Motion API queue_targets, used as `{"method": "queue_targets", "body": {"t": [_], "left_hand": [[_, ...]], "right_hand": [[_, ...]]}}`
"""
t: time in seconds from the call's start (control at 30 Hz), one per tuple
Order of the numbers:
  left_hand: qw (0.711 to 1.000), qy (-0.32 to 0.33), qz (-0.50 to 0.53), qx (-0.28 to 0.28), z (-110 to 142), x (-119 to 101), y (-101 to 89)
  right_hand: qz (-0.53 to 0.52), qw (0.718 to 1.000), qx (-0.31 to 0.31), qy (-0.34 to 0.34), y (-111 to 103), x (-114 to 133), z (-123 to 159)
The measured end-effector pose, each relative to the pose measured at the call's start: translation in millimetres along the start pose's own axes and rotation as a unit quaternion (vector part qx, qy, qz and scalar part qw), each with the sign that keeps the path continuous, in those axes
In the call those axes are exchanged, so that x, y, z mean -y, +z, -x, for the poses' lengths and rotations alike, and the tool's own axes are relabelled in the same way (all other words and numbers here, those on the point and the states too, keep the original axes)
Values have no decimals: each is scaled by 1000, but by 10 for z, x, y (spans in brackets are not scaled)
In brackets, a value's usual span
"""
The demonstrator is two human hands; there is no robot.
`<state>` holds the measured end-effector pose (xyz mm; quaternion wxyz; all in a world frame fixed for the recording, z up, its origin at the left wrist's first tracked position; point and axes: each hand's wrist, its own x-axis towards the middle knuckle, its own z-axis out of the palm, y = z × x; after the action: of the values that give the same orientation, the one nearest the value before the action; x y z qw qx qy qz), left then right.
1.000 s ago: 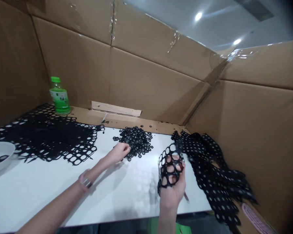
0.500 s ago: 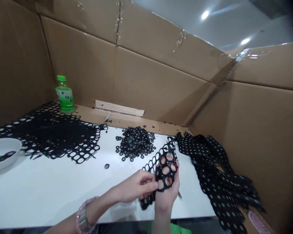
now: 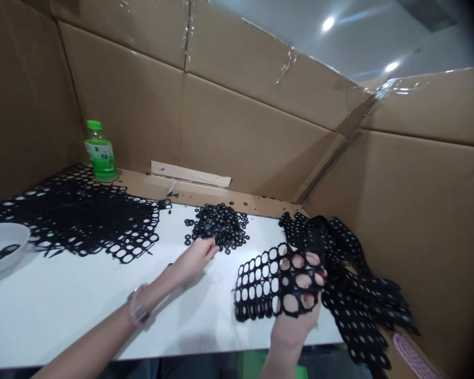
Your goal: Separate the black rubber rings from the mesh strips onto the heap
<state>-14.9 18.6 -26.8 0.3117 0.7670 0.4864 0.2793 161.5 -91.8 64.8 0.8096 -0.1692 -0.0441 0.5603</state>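
Holding a black mesh sheet on the spread fingers of the right hand, while the half-open left hand rests just beside a heap of black rings.

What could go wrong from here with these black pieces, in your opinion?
The left hand is right at the edge of the loose pile of small black rings, so a careless move might scatter them; a few already lie apart from it. The black mesh sheet in the right hand is close to the crumpled perforated sheets, so it could perhaps snag on them.
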Motion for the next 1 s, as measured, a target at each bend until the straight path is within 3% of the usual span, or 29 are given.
{"method": "queue_targets", "body": {"t": [0.1, 0.2, 0.27, 0.37, 0.53, 0.67, 0.8, 0.9, 1.0], "left_hand": [[998, -7, -37, -41, -254, -48, -139], [998, 28, -13, -58, -174, -326, -125], [994, 86, 69, -10, 25, -582, -66], [974, 124, 170, 81, 313, -907, -8], [966, 113, 196, 125, 421, -1092, -83], [969, 136, 173, 114, 434, -1062, -72], [972, 125, 163, 111, 398, -829, 69], [996, 46, 47, 53, 148, -495, 102], [1000, 1, -14, 23, -231, -190, 18]], "right_hand": [[-57, 997, 47, 15, -4, -106, -2], [-96, 986, 126, 60, -46, -186, -39], [-97, 978, 165, 80, -75, -225, -71], [-54, 983, 159, 72, -88, -275, -88], [1, 988, 147, 53, -60, -326, -49], [-89, 981, 146, 96, -76, -308, -70], [-17, 994, 109, 5, -134, -154, -91], [31, 994, 92, -44, -163, -14, -82], [39, 995, 68, -61, -134, 10, -87]]}}
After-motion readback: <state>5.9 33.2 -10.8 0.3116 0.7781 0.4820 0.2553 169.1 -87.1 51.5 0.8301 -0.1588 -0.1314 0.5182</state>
